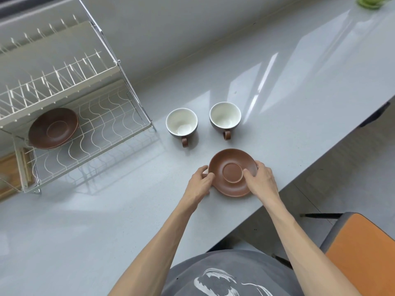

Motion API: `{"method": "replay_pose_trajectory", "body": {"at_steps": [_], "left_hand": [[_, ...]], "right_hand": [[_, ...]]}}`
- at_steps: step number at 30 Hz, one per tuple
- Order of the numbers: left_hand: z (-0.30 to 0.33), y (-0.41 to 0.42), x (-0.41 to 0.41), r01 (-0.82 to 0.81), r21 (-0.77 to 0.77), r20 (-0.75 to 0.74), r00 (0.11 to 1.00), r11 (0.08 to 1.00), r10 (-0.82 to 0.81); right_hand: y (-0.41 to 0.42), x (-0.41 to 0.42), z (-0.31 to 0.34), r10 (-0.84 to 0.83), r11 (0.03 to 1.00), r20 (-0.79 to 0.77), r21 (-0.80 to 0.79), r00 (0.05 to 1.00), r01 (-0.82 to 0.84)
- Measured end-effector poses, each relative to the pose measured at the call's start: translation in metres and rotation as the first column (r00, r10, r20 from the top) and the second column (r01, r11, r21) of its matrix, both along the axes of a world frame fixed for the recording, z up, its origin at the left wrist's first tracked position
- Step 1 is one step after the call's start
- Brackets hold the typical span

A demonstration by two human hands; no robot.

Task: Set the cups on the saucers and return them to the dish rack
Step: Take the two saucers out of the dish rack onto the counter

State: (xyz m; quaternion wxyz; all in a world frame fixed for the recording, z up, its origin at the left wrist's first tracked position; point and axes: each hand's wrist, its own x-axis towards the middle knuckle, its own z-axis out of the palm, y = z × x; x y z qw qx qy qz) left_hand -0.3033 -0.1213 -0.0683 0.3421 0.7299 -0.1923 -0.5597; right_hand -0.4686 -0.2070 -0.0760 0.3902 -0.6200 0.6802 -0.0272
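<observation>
Single head-worn wide-angle cam, looking steeply down and fwd from close above the glossy grey countertop [89, 231], its right edge running diagonally, white wire dish rack [89, 133] at the frame's left.

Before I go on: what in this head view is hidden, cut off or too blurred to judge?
- Saucer under the hands: whether it rests on the counter or is lifted; left hand and right hand cover its rim.
- Green thing, top right: cut by the frame edge and blurred.
- Wooden item behind the rack: cut by the left edge, behind wires.
- Outsides of left cup and right cup: hidden by the top-down angle.
</observation>
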Motion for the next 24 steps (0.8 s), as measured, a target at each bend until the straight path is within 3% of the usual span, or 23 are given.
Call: {"method": "replay_pose_trajectory", "body": {"at_steps": [7, 14, 24], "left_hand": [[0.014, 0.018, 0.031, 0.228, 0.078, 0.244, 0.940, 0.971, -0.240], [0.029, 0.049, 0.077, 0.334, 0.215, 0.538, 0.743, 0.918, -0.397], [0.047, 0.118, 0.146, 0.091, 0.165, 0.870, 0.456, 0.982, -0.188]], "right_hand": [[0.013, 0.029, 0.024, 0.206, 0.956, -0.267, -0.151, 0.941, -0.252], [0.026, 0.082, 0.037, 0.468, 0.832, -0.237, -0.205, 0.851, -0.515], [0.065, 0.184, 0.051, 0.710, 0.585, -0.188, -0.379, 0.678, -0.717]]}}
